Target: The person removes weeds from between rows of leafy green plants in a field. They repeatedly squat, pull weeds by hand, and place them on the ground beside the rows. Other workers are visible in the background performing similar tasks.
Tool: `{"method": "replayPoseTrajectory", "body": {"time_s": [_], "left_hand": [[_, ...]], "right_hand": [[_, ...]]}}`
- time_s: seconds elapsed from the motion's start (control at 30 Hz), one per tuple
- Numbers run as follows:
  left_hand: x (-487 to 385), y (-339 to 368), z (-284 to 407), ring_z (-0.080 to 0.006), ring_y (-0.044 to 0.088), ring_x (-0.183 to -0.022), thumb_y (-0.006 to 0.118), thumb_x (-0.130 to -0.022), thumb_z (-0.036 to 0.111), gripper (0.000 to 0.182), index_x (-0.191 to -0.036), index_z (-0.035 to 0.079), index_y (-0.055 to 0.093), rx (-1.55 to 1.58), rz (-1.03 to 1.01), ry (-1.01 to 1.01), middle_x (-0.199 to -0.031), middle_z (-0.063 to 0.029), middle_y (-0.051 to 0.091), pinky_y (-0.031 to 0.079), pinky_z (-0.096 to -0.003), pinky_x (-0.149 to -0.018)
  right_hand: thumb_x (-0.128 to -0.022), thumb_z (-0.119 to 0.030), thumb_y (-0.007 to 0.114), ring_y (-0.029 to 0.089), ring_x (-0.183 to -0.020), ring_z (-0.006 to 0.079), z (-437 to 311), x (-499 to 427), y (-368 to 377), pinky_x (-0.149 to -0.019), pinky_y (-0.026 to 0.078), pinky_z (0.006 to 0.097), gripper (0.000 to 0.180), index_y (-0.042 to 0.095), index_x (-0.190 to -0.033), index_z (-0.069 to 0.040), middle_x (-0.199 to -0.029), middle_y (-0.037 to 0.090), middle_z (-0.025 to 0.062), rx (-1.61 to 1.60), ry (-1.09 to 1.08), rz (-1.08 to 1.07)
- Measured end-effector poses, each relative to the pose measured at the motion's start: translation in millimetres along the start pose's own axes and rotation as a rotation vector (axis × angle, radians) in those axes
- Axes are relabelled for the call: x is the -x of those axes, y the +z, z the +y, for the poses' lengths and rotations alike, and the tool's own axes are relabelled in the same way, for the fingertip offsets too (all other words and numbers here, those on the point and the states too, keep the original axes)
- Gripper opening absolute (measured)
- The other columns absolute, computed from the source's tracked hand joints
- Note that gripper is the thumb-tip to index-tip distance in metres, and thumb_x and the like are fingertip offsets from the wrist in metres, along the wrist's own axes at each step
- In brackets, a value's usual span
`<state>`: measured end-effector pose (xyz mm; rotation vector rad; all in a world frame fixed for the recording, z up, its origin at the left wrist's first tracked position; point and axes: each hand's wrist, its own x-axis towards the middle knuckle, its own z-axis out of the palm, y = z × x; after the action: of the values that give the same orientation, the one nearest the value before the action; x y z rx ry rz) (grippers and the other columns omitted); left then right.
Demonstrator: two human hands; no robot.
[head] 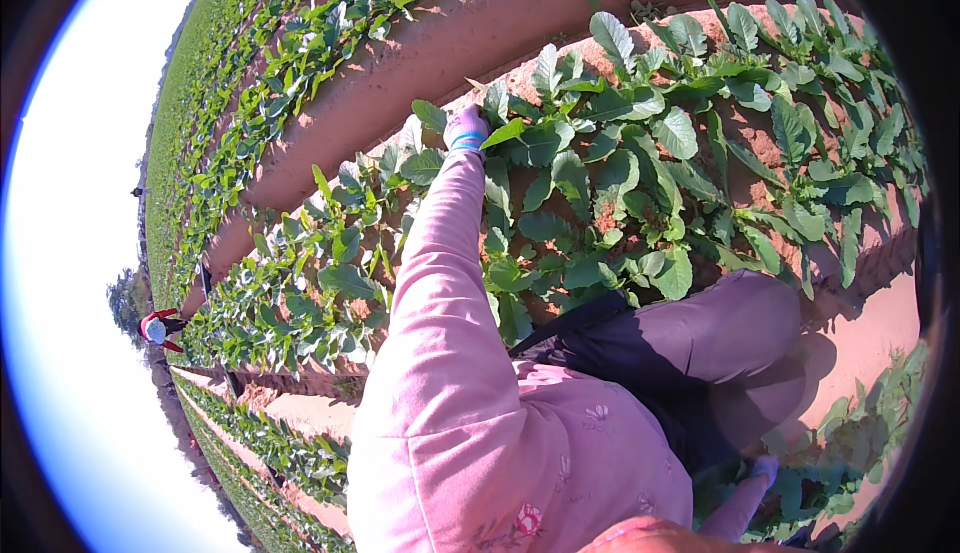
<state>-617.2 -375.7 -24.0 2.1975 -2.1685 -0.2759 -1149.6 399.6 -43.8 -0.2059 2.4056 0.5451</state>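
Observation:
My left hand (466, 129), in a pale knit glove with a blue cuff, reaches among the leafy green crop plants (574, 178) at the far edge of a raised soil bed. Broad, toothed leaves (497, 102) surround it. The fingers curl away from view, so whether they hold a stem cannot be made out. At the lower right, my right hand (765, 468), also in a pale glove, hangs low by shaded leaves (806, 489). It is small and blurred there, and its fingers are unclear.
Beyond the bed runs a bare reddish furrow (420, 76), then another crop row (300, 65). My bent knee (750, 320) presses close to the plants. A person in red with a pale hat (156, 330) is far off at the left. More rows (277, 448) stretch away at lower left.

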Motion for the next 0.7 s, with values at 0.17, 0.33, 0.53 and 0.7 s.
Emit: {"method": "replayPoseTrajectory", "body": {"time_s": [0.17,0.33,0.53,0.7], "left_hand": [[10,-4,-13,-0.0338,0.063,-0.091,0.062,-0.078,0.028,0.026,-0.097,0.011,0.068,0.068,-0.044,-0.036,-0.095,-0.0172,0.066,0.049,-0.0397,-0.081],[-1,-50,-83,-0.0185,0.064,-0.06,0.061,-0.087,0.009,0.01,-0.093,0.002,0.059,1.197,0.245,-0.28,-0.077,-0.0069,0.064,0.053,-0.0302,-0.049],[0,-78,-257,-0.0279,0.066,-0.062,0.064,-0.08,0.017,0.012,-0.086,0.006,0.063,0.836,0.148,-0.865,-0.077,-0.0138,0.067,0.055,-0.0389,-0.055],[0,-43,-283,-0.0244,0.064,-0.085,0.066,-0.073,0.037,0.037,-0.097,0.009,0.068,-0.245,-0.236,-0.531,-0.094,-0.0094,0.068,0.049,-0.036,-0.079]], "right_hand": [[-0.077,-0.018,0.054,0.057,-0.105,0.037,6,-4,5,-0.083,0.048,0.0433,0.033,0.064,-0.101,0.003,-0.109,0.062,0.0219,0.11,-0.052,-0.009],[-0.08,-0.02,0.052,0.056,-0.107,0.0376,11,-11,13,-0.086,0.047,0.0422,0.035,0.063,-0.105,0.002,-0.111,0.061,0.0217,0.193,-0.035,-0.018],[-0.078,-0.025,0.059,0.056,-0.106,0.0386,5,-1,5,-0.088,0.047,0.0416,0.042,0.06,-0.111,0.002,-0.112,0.06,0.0219,0.207,-0.094,-0.04],[-0.072,-0.028,0.067,0.057,-0.105,0.0369,2,2,0,-0.085,0.047,0.0433,0.045,0.063,-0.105,0.001,-0.11,0.062,0.0216,-0.051,0.053,-0.041]]}}
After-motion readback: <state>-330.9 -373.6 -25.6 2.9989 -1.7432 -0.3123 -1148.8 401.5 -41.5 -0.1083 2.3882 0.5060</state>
